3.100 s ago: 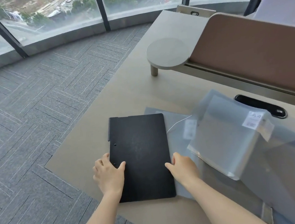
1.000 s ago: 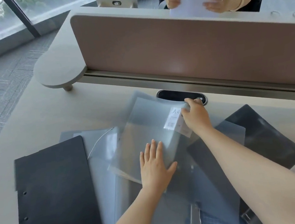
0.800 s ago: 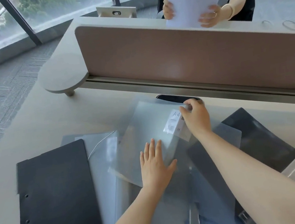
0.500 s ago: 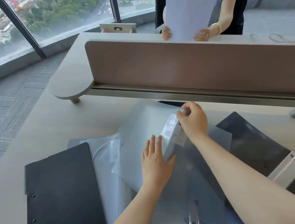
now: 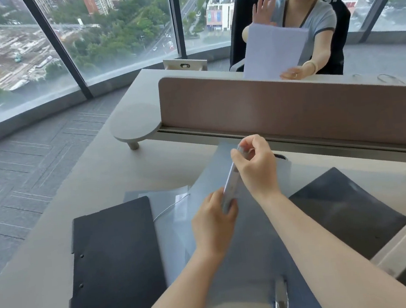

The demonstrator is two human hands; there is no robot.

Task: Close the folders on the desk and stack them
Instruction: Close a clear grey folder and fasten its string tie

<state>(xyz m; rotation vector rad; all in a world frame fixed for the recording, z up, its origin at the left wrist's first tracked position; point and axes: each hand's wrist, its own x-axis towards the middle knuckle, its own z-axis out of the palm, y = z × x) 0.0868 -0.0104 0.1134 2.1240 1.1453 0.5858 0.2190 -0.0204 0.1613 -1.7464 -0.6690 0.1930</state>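
Bare table (image 5: 103,180) left of black folder (image 5: 115,262), partition (image 5: 293,115) walling the far side, folders crowding the right

left hand (image 5: 213,224): forearm enters from 6 o'clock, fingers pinch the translucent cover's (image 5: 230,188) near edge.
right hand (image 5: 255,167): at 12 o'clock of the left, fingers curled, pinching its far edge.

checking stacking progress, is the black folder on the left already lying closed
Yes, the black folder lies flat and closed on the desk.

The closed folder (image 5: 116,265) on the left is matte black, and the folder (image 5: 207,178) beside it is translucent grey. The bench (image 5: 104,185) is plain beige, its divider panel (image 5: 293,110) dull brown, and the carpet (image 5: 17,175) grey with a herringbone pattern.
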